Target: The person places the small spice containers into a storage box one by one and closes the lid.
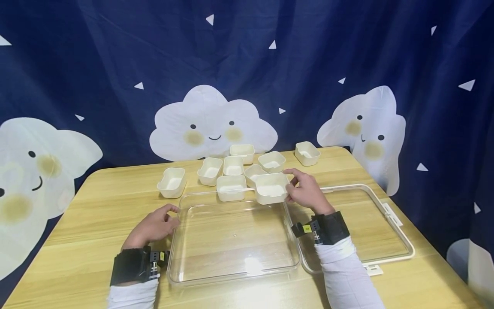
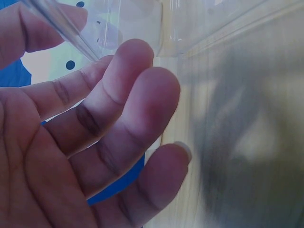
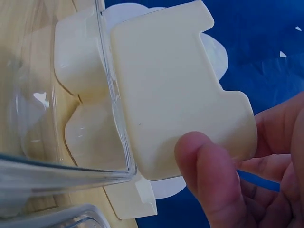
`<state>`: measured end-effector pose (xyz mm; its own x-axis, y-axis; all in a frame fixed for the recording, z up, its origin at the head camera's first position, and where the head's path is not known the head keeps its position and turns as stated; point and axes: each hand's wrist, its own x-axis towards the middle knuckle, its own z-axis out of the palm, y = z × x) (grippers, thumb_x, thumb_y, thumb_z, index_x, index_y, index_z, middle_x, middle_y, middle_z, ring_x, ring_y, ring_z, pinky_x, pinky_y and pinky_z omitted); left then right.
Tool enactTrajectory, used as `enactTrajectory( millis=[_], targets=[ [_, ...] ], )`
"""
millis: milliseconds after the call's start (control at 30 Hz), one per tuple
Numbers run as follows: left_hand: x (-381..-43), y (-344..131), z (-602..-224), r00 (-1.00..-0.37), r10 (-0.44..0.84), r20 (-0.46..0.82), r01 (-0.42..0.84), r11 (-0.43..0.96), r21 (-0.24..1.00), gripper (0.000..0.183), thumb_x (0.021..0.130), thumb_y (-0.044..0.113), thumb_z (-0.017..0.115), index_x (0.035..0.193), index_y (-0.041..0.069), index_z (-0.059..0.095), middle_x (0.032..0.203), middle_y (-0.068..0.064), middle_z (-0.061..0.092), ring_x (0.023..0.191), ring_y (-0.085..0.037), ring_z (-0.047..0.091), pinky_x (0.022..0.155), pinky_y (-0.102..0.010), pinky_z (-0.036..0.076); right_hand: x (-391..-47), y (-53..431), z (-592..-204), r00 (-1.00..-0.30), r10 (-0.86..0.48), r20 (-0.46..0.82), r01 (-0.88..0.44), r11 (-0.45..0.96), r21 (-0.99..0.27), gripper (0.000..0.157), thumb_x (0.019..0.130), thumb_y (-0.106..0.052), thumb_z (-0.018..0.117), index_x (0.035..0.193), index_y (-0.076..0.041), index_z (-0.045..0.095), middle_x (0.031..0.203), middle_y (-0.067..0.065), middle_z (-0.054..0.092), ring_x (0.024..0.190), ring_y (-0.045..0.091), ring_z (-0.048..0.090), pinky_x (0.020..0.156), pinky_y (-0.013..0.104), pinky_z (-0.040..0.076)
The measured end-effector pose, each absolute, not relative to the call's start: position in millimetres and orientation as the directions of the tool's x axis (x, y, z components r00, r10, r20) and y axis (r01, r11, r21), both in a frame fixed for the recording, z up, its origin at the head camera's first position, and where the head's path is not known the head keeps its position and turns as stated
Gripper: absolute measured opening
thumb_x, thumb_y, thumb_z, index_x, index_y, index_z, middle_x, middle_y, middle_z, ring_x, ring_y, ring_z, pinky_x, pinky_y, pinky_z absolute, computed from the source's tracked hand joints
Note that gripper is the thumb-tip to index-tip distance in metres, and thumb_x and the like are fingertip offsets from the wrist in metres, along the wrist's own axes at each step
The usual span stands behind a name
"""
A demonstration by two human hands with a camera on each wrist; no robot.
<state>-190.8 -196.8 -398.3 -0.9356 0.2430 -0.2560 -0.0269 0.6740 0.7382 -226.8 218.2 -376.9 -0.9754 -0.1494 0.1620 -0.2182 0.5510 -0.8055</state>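
Note:
My right hand [image 1: 307, 191] pinches one end of a small cream bin [image 1: 272, 189], thumb against it and fingers on its far side. This bin hangs over the far right corner of a large clear plastic box [image 1: 231, 274], and its underside and notched side show in the right wrist view. At the left rim of the clear box is my left hand [image 1: 154, 223], its fingers loosely bent and spread in the left wrist view, with fingertips right at the rim. Behind the clear box stand several other cream bins, one of them [image 1: 230, 193] close by its far edge.
A clear lid [image 1: 409, 249] with a white frame and clips lies to the right, partly beneath the box's edge. One bin [image 1: 172, 183] stands apart at the left, another [image 1: 307, 154] at the back right. A blue cloud-print curtain [image 1: 247, 51] hangs behind the wooden table [image 1: 77, 240].

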Motion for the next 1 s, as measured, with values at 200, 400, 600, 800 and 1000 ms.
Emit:
enactTrajectory(
  millis=[200, 400, 600, 800, 1000],
  targets=[
    [-190, -197, -398, -0.936, 0.254, -0.242, -0.013, 0.664, 0.748, 0.041, 0.095, 0.014, 0.054, 0.13, -0.005, 0.046, 0.082, -0.009, 0.058, 0.067, -0.024, 0.054, 0.052, -0.032, 0.039, -226, 217, -377, -0.976, -0.178, 0.124, -0.202, 0.54, -0.817, 0.049, 0.087, 0.0, 0.052, 0.136, -0.003, 0.051, 0.078, 0.015, 0.057, 0.06, 0.032, 0.068, 0.057, 0.044, 0.056],
    [-191, -197, -399, -0.937, 0.256, -0.236, -0.006, 0.667, 0.745, 0.041, 0.095, 0.014, 0.054, 0.13, -0.005, 0.046, 0.082, -0.009, 0.059, 0.067, -0.023, 0.055, 0.052, -0.032, 0.039, -226, 215, -379, -0.977, -0.197, 0.082, -0.178, 0.537, -0.825, 0.051, 0.086, 0.0, 0.05, 0.137, -0.003, 0.049, 0.078, 0.016, 0.056, 0.059, 0.029, 0.068, 0.061, 0.046, 0.056],
    [-191, -197, -399, -0.936, 0.26, -0.236, -0.002, 0.669, 0.743, 0.042, 0.095, 0.015, 0.055, 0.13, -0.005, 0.046, 0.082, -0.008, 0.059, 0.068, -0.023, 0.056, 0.053, -0.033, 0.04, -228, 212, -381, -0.978, -0.195, 0.07, -0.168, 0.549, -0.819, 0.05, 0.085, 0.001, 0.05, 0.135, -0.003, 0.05, 0.078, 0.016, 0.057, 0.058, 0.027, 0.068, 0.06, 0.045, 0.057],
    [-191, -198, -399, -0.936, 0.256, -0.241, -0.007, 0.671, 0.741, 0.042, 0.095, 0.015, 0.055, 0.131, -0.005, 0.045, 0.082, -0.008, 0.059, 0.068, -0.023, 0.055, 0.053, -0.033, 0.04, -227, 209, -380, -0.976, -0.208, 0.062, -0.171, 0.558, -0.812, 0.05, 0.084, 0.001, 0.052, 0.135, -0.002, 0.051, 0.079, 0.015, 0.057, 0.057, 0.022, 0.067, 0.059, 0.042, 0.057],
    [-191, -198, -399, -0.936, 0.255, -0.242, -0.009, 0.669, 0.743, 0.043, 0.095, 0.016, 0.055, 0.132, -0.004, 0.045, 0.083, -0.008, 0.059, 0.069, -0.023, 0.055, 0.053, -0.033, 0.04, -227, 207, -381, -0.976, -0.212, 0.041, -0.158, 0.574, -0.804, 0.05, 0.085, 0.0, 0.053, 0.134, -0.005, 0.052, 0.08, 0.014, 0.058, 0.059, 0.022, 0.068, 0.055, 0.034, 0.055]
  ],
)
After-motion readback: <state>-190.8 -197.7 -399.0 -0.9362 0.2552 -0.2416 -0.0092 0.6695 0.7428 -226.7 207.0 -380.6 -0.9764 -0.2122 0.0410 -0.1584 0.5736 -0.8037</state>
